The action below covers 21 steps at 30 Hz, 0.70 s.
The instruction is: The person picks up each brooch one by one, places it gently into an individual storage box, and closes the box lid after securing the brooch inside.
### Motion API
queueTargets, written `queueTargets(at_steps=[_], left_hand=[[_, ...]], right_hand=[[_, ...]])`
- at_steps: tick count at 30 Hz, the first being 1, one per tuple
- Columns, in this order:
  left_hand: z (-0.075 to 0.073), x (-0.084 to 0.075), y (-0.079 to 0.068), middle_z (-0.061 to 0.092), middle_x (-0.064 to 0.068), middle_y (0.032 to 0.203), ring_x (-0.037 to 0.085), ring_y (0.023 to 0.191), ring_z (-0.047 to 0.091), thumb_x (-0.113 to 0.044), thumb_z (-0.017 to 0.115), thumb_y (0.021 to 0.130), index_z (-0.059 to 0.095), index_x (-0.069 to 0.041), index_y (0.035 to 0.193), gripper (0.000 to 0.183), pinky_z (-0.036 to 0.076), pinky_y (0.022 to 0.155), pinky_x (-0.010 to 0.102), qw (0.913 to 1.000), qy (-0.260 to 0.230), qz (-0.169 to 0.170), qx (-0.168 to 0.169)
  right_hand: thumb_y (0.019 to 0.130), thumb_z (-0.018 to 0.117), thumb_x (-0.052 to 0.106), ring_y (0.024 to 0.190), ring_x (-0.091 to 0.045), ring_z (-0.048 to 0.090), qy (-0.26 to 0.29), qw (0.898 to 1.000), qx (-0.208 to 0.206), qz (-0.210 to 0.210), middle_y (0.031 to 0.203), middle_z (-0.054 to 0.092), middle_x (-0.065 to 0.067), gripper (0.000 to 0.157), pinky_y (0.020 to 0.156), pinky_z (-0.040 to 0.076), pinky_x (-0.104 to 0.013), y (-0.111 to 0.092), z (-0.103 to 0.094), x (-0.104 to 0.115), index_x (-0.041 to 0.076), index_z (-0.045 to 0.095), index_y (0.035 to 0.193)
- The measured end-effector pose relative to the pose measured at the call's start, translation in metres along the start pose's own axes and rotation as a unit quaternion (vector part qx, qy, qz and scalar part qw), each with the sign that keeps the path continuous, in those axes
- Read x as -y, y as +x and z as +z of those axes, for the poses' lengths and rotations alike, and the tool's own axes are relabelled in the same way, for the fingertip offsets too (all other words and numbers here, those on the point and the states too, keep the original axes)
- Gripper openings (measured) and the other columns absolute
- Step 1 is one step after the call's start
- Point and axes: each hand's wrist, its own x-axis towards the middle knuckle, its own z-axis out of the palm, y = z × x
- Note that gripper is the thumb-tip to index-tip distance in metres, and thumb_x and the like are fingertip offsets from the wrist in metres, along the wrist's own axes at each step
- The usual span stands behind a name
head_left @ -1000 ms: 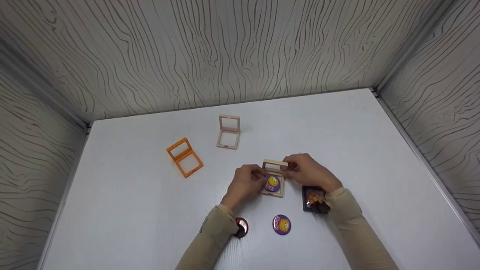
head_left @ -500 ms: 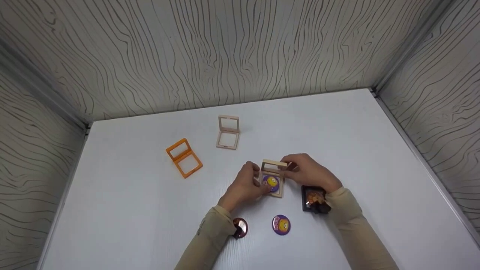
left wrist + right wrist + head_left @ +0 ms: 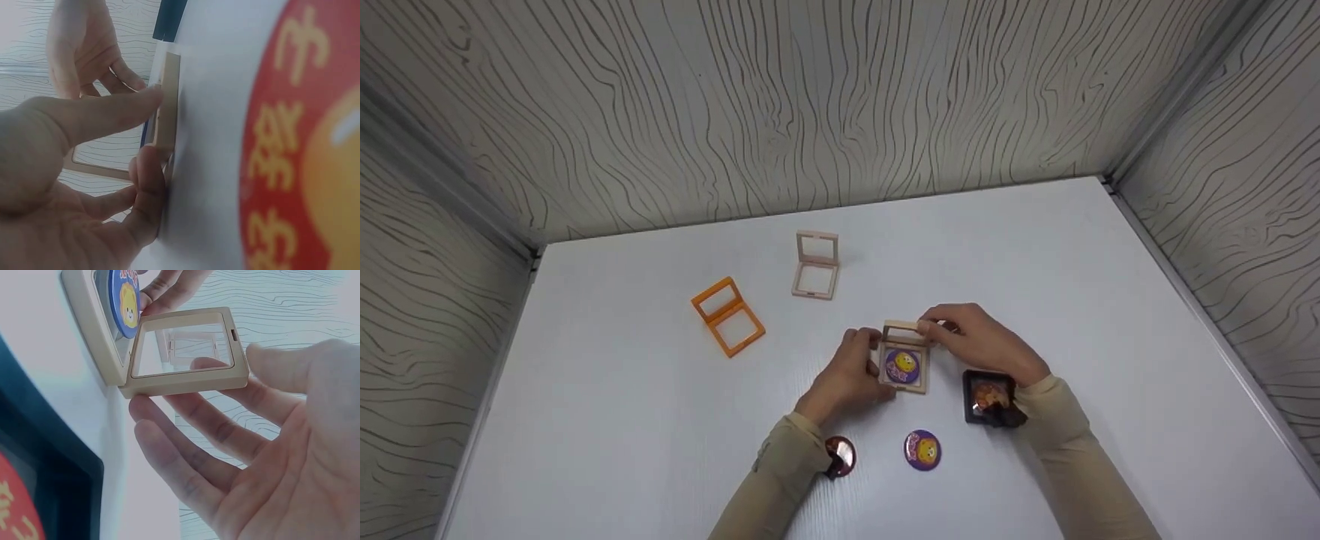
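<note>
A beige hinged display frame lies on the table with its windowed lid raised. Inside its base sits a round purple badge with a yellow bear. My left hand grips the base at its left and front; in the left wrist view the thumb presses one edge while fingers curl at another. With thumb and fingers on opposite faces, my right hand pinches the lid's upper right corner. A second purple badge lies nearer me on the table.
A dark frame holding a red badge lies under the right wrist. Another red badge rests beside the left wrist. An orange frame and a pale pink frame stand opened farther back. Patterned walls enclose the table.
The left thumb has drawn off the badge to the base's front edge, uncovering the badge. My right thumb has shifted onto the lid's front face at the corner.
</note>
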Motion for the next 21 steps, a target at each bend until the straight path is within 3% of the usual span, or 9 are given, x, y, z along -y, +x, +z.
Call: queueTargets(at_steps=[4,13,21], left_hand=[[0.0000,0.0022,-0.0007,0.051,0.002,0.131,0.014,0.096,0.055,-0.006,0.090,0.083,0.046,-0.011,0.153,0.083,0.050,0.079,0.031,0.9999,0.000,0.012,0.000],[-0.0002,0.0044,-0.0029,0.051,0.002,0.130,0.012,0.097,0.057,-0.003,0.088,0.083,0.046,-0.010,0.153,0.082,0.051,0.079,0.029,0.9996,0.003,0.029,0.000],[-0.0001,0.0036,-0.0016,0.051,0.001,0.128,0.013,0.098,0.057,-0.003,0.089,0.083,0.047,-0.011,0.149,0.079,0.052,0.080,0.031,0.9996,0.003,0.026,-0.005]], right_hand=[[0.113,0.053,0.038,0.092,-0.018,0.063,-0.001,1.000,-0.001,-0.011,0.107,0.076,-0.008,0.037,0.085,0.053,-0.037,0.0000,0.0000,0.0015,0.011,0.077,0.118],[0.109,0.062,0.035,0.110,-0.024,0.071,0.017,1.000,0.016,-0.020,0.113,0.076,0.001,0.028,0.100,0.056,-0.049,-0.0025,0.0004,0.0034,0.013,0.078,0.114],[0.108,0.065,0.034,0.109,-0.019,0.071,0.009,0.999,0.025,-0.031,0.111,0.076,0.003,0.021,0.098,0.058,-0.043,-0.0027,-0.0013,0.0047,0.017,0.078,0.110]])
